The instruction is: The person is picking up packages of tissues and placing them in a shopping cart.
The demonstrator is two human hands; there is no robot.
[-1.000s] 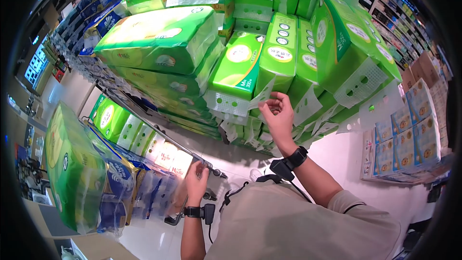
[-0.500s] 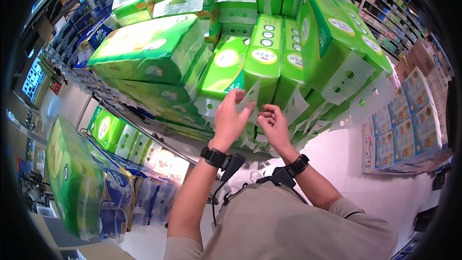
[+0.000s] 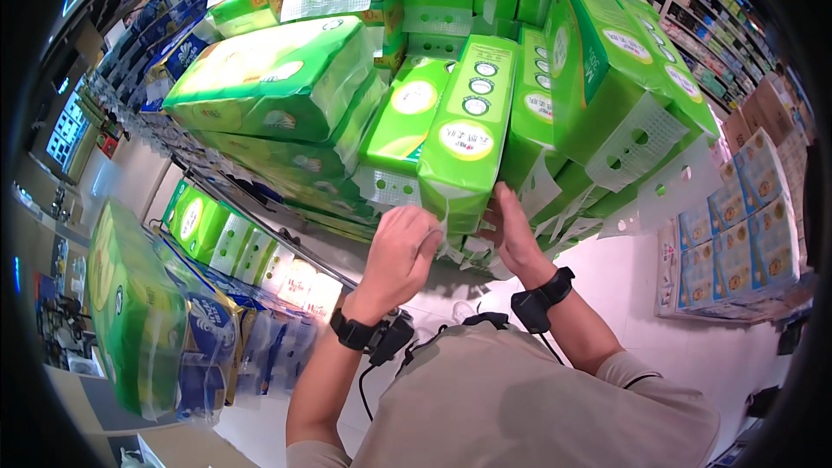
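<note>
A tall green tissue pack (image 3: 464, 134) with round white labels sticks out of a stack of green tissue packs (image 3: 598, 78), tilted toward me. My left hand (image 3: 400, 247) grips its lower left corner by the white plastic handle flap. My right hand (image 3: 511, 230) holds its lower right side from beneath. Both wrists wear black bands with small devices.
More green packs (image 3: 277, 78) are piled to the left. A loaded cart (image 3: 208, 295) with green and blue tissue packs stands at lower left, its metal rail (image 3: 260, 221) close to my left arm. Blue-and-white packs (image 3: 745, 234) stand at right on pale floor (image 3: 624, 295).
My left hand left the cart handle, rose to the stack and joined the right hand. Both now grip the tall green pack, which has slid out of the stack toward me.
</note>
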